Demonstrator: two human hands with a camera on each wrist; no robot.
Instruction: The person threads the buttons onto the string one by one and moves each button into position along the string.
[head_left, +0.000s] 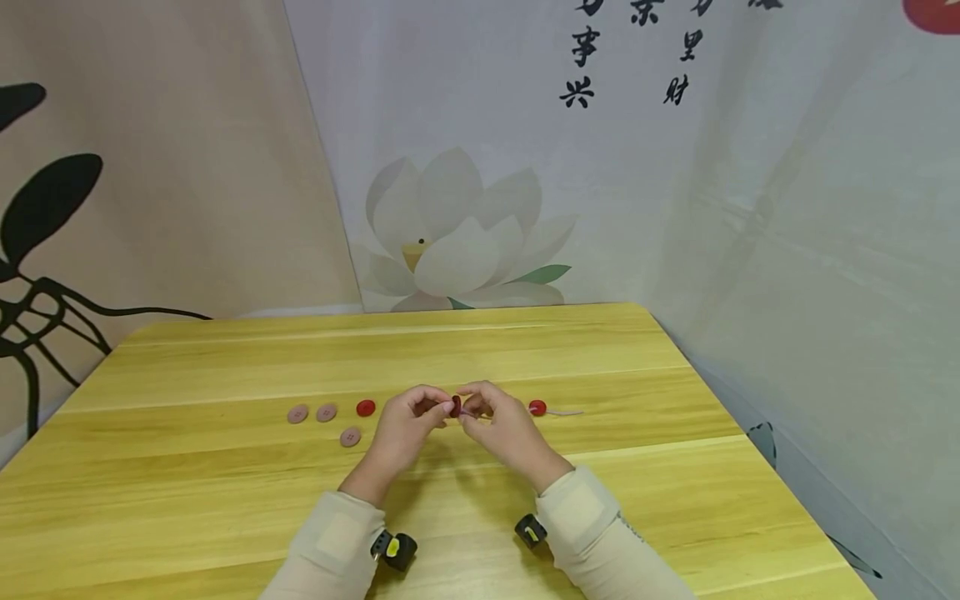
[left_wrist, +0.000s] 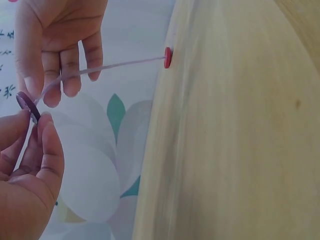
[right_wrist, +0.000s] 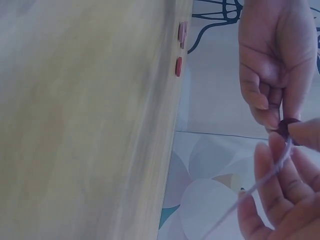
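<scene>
A dark red button (head_left: 456, 406) stands on edge between the fingertips of my left hand (head_left: 401, 429), which pinches its rim above the table. Close against it, my right hand (head_left: 510, 429) pinches a thin pale purple string (right_wrist: 272, 172) with thumb and finger at the button's face. Whether the string passes through a hole is hidden by the fingers. From there the string runs to a second red button (head_left: 537, 407) on the table, threaded on it, with a loose tail extending right.
Left of my hands on the wooden table (head_left: 225, 483) lie another red button (head_left: 365, 407) and three dusty pink buttons (head_left: 326, 412). A printed curtain (head_left: 465, 108) hangs behind the far edge. Both wrists carry small black cameras (head_left: 393, 550).
</scene>
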